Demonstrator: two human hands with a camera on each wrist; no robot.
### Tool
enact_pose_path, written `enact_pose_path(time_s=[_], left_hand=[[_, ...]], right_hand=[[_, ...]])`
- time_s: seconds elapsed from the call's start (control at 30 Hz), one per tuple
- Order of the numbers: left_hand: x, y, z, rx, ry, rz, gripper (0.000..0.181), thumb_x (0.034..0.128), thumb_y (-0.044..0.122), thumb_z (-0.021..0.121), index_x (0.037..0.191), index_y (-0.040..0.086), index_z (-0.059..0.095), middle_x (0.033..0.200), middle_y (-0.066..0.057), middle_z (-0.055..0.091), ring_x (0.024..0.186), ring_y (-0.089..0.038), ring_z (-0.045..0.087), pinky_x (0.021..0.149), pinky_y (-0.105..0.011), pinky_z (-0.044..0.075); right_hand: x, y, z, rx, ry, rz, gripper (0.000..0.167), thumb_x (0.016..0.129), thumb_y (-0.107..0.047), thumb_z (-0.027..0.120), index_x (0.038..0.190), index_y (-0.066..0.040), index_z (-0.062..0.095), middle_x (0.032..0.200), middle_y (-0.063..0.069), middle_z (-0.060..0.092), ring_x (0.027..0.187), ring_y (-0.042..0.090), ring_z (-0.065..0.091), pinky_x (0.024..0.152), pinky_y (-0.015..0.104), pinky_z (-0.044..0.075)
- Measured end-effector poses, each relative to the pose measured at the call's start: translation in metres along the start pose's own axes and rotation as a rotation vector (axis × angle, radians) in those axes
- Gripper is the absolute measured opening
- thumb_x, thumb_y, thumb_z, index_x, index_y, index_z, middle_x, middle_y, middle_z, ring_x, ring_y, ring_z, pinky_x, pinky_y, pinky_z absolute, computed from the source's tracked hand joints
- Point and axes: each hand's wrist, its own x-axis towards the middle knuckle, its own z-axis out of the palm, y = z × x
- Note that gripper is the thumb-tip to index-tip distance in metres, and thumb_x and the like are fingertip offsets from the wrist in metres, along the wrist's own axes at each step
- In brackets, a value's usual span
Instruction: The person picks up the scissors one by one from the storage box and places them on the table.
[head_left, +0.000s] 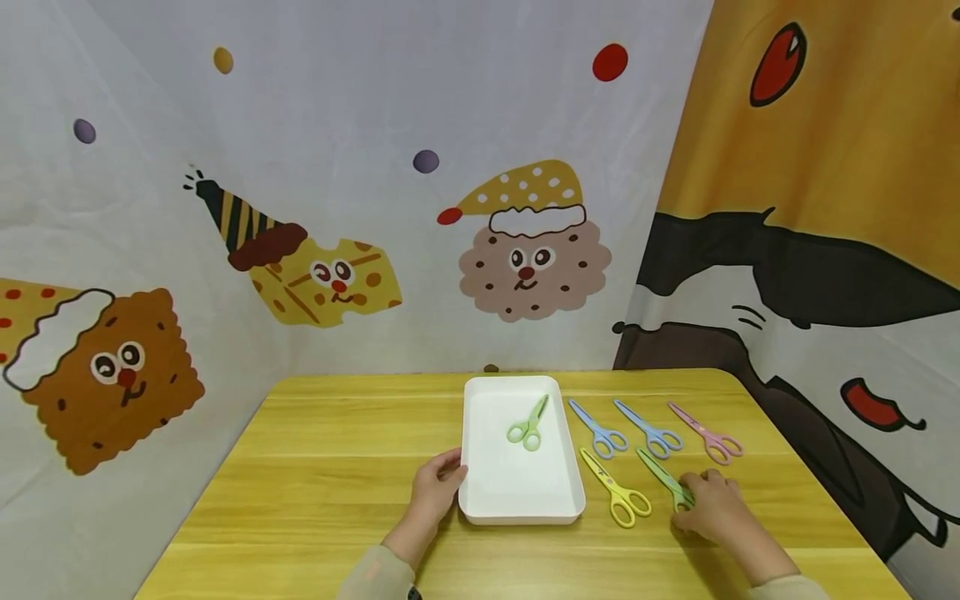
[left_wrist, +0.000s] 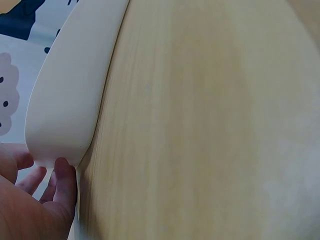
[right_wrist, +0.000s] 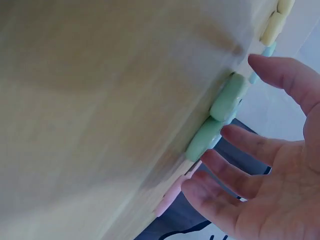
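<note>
My left hand (head_left: 437, 482) rests at the left side of a white tray (head_left: 517, 512), thumb and fingertips touching its outer wall; the left wrist view shows this contact at the tray (left_wrist: 70, 100) too. Green scissors (head_left: 538, 412) lie inside the tray. Over the handles of another green pair of scissors (head_left: 658, 472) is my right hand (head_left: 712, 504). In the right wrist view its thumb and fingers are spread around the green handles (right_wrist: 204, 137), not closed on them. Yellow scissors (head_left: 611, 487) lie between that hand and the tray.
Behind the green pair are two blue scissors (head_left: 596, 427), (head_left: 647, 427) and pink scissors (head_left: 705, 432), lying on the wooden table (head_left: 337, 467). A printed cartoon curtain (head_left: 337, 125) hangs behind the table's back edge.
</note>
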Motion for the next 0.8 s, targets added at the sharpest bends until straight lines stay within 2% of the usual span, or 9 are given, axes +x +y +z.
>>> enact_pose_path(time_s=[0.2, 0.37, 0.5, 0.63, 0.8], left_hand=[[-0.001, 0.001, 0.0, -0.002, -0.01, 0.006, 0.035, 0.0897, 0.008, 0.062, 0.122, -0.005, 0.059, 0.116, -0.022, 0.063, 0.106, -0.029, 0.061, 0.088, -0.033, 0.055], [-0.002, 0.001, 0.001, -0.003, -0.01, 0.003, 0.035, 0.0893, 0.007, 0.063, 0.122, -0.005, 0.059, 0.116, -0.022, 0.063, 0.106, -0.03, 0.061, 0.088, -0.033, 0.055], [-0.002, 0.002, 0.001, -0.003, -0.008, 0.003, 0.035, 0.0892, 0.007, 0.063, 0.122, -0.005, 0.059, 0.116, -0.022, 0.063, 0.106, -0.03, 0.061, 0.088, -0.033, 0.055], [-0.002, 0.002, 0.0, -0.002, -0.009, 0.005, 0.035, 0.0894, 0.007, 0.063, 0.122, -0.006, 0.059, 0.115, -0.023, 0.063, 0.106, -0.03, 0.061, 0.088, -0.034, 0.055], [-0.002, 0.003, 0.0, 0.006, -0.001, -0.009, 0.034, 0.0894, 0.007, 0.063, 0.122, -0.005, 0.06, 0.115, -0.022, 0.063, 0.105, -0.029, 0.061, 0.088, -0.034, 0.054]], right_hand=[[-0.002, -0.006, 0.0, -0.013, 0.097, -0.038, 0.073, 0.071, -0.038, 0.077, 0.125, 0.006, 0.053, 0.122, 0.037, 0.045, 0.11, 0.061, 0.036, 0.089, 0.07, 0.036], [0.0, -0.013, 0.001, -0.007, 0.122, -0.038, 0.072, 0.075, -0.036, 0.074, 0.129, 0.005, 0.05, 0.126, 0.036, 0.043, 0.114, 0.062, 0.033, 0.093, 0.072, 0.031], [0.003, -0.019, 0.001, -0.021, 0.169, -0.079, 0.071, 0.077, -0.035, 0.073, 0.131, 0.005, 0.049, 0.126, 0.035, 0.045, 0.115, 0.061, 0.035, 0.095, 0.073, 0.029], [0.006, -0.03, -0.002, -0.023, 0.203, -0.107, 0.073, 0.078, -0.034, 0.073, 0.134, 0.005, 0.046, 0.13, 0.035, 0.043, 0.115, 0.062, 0.036, 0.092, 0.074, 0.031], [0.008, -0.048, -0.004, 0.005, 0.202, -0.116, 0.079, 0.08, -0.037, 0.073, 0.138, 0.005, 0.041, 0.137, 0.035, 0.036, 0.117, 0.061, 0.035, 0.086, 0.072, 0.038]])
